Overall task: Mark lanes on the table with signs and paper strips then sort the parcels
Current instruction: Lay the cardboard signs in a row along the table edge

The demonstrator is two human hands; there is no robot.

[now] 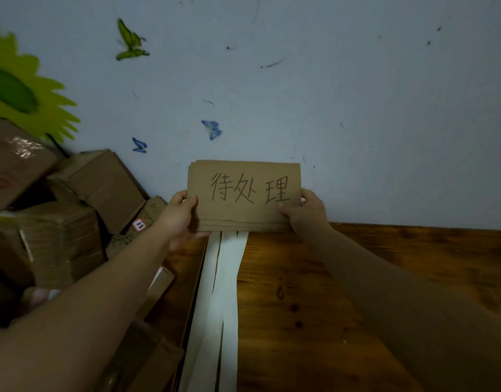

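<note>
A brown cardboard sign (243,190) with three handwritten characters stands upright against the wall at the far edge of the wooden table (356,278). More cardboard edges show behind and under it, like a small stack. My left hand (181,216) grips its lower left side, thumb on the front. My right hand (303,210) grips the lower right corner the same way. White paper strips (218,301) lie lengthwise on the table, running from under the sign toward me. Brown parcels (60,222) are piled to the left.
The parcel pile fills the left side up to the wall, one box bearing a small red-edged label (139,224). A pale wall with butterfly stickers and a green sunflower decoration (20,91) stands right behind the table. Bare wood lies right of the strips.
</note>
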